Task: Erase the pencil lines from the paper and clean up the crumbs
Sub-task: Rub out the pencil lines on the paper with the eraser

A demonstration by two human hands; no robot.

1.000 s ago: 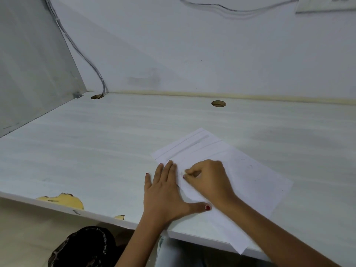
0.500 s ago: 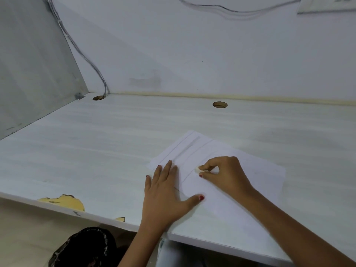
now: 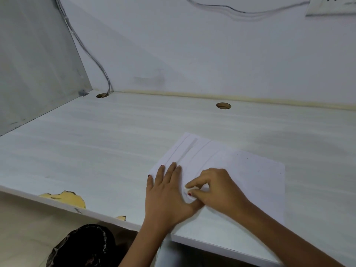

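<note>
One paper sheet (image 3: pixel 250 170), left hand (image 3: pixel 167 191) flat on it, fingers straight, right hand (image 3: pixel 217 189) pinching eraser (image 3: pixel 190 190).

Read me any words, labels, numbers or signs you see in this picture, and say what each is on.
None can be read. The white sheet of paper on the pale wooden desk carries only grey pencil lines and small specks, no writing. The white wall socket plate at the top right shows holes but no legible marking.
</note>
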